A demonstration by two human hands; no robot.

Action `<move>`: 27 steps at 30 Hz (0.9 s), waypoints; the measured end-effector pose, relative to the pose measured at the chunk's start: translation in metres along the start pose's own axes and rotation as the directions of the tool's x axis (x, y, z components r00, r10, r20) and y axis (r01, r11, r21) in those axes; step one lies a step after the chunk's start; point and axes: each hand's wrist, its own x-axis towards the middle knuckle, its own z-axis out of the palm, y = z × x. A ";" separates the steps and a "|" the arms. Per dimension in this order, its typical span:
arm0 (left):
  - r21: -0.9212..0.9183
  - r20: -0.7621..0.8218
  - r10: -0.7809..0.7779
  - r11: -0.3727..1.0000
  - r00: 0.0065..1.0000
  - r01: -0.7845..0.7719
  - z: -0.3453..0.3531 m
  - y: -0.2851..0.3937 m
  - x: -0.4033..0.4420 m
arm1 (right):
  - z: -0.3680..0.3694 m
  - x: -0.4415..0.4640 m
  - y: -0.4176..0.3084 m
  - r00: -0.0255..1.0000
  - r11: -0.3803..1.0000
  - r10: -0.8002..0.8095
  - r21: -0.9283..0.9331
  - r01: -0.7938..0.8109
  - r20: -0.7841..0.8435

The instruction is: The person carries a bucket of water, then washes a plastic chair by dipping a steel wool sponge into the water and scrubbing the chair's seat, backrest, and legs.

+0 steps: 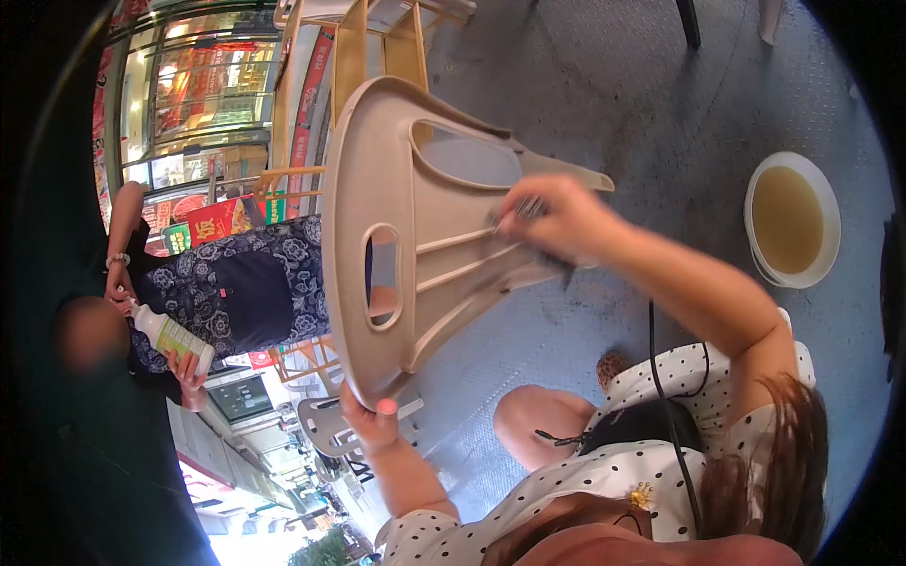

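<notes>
A beige plastic chair [370, 170] with oval openings and raised ribs stands before me; the picture is turned sideways. My left hand [376, 426] grips its outer edge, thumb apart from the fingers, some of which are hidden behind the plastic. Over the ribs, my right hand [566, 222] is closed on a dark, wiry scourer [530, 206]. Motion blurs this hand, and its fingers cover part of the scourer. A dark smear beside the hand is too blurred to name.
A white basin [834, 222] of murky brown liquid sits on the grey-blue floor [661, 141]. Opposite, a person in a patterned apron [189, 283] holds a white bottle [175, 340]. Wooden furniture [349, 57] and another plastic chair [316, 424] stand beyond. A black cord [661, 387] hangs near my body.
</notes>
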 end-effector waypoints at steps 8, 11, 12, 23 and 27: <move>-0.114 0.261 0.085 0.992 0.962 -0.057 -0.005 0.073 0.050 | -0.276 -0.137 0.101 0.895 0.433 0.435 -0.848 -0.305 -0.100; -0.069 0.337 0.226 0.974 0.914 -0.216 0.019 0.110 0.087 | -0.342 -0.237 0.148 0.729 0.318 0.545 -0.703 -0.636 -0.414; -0.055 0.327 0.250 0.968 0.911 -0.246 0.027 0.117 0.098 | -0.357 -0.274 0.180 0.692 0.132 0.528 -0.758 -0.639 -0.492; -0.259 0.475 0.192 0.963 0.859 -0.072 0.063 0.128 0.136 | -0.310 -0.306 0.218 0.677 0.109 0.690 -0.887 -0.448 -0.257; -0.218 0.473 0.257 0.961 0.843 -0.171 0.067 0.114 0.164 | -0.307 -0.244 0.163 0.631 0.296 0.684 -0.651 -0.699 -0.366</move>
